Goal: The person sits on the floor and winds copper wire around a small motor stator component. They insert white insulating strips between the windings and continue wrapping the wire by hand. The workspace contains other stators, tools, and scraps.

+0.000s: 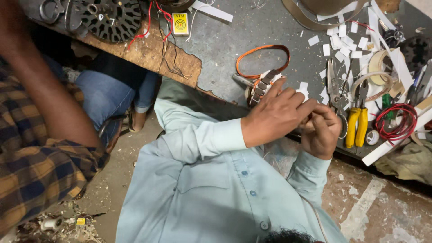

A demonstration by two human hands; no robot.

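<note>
gripping a small white slip (302, 91) in closed fingers, the left hand (274, 114) meets the curled right hand (321, 130) at the bench (225, 40) edge, just beside a stator (262, 86) and yellow pliers (356, 121).

We cannot see what the right hand (320, 131) pinches, since the left hand (275, 114) covers it. The wound stator (262, 85) is half hidden behind the left hand. The tape roll (326, 11) is cut off by the top edge.
</note>
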